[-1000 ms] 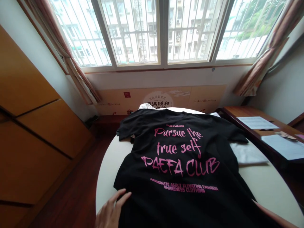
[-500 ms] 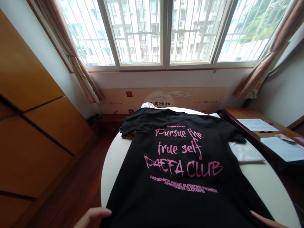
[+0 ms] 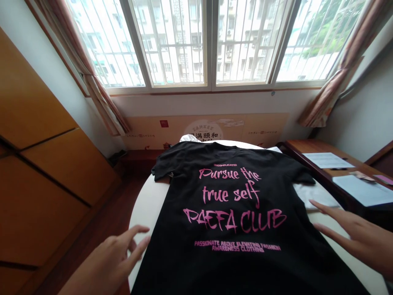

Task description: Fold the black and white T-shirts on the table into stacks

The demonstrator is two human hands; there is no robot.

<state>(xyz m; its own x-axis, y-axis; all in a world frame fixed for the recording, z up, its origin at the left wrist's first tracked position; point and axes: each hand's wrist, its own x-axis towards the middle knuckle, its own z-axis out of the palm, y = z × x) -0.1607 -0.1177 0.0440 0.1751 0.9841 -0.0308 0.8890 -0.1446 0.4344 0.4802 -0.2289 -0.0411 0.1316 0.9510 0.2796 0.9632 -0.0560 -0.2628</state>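
T-shirt (image 3: 235,205): collar (image 3: 225,147) toward window (image 3: 210,49), long axis near-to-far; lower end unclear.

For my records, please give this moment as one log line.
left hand: open, beside shirt | right hand: open, beside shirt | shirt: spread on table, print up

T-shirt (image 3: 233,207): "UNCOMPLICATED", "Pursue the true self", "PAEFA CLUB", "PASSIONATE ABOUT ELEVATING FASHION AWARENESS CLOTHING"
Printed board (image 3: 204,123): "ZANKEE", "满颐和"
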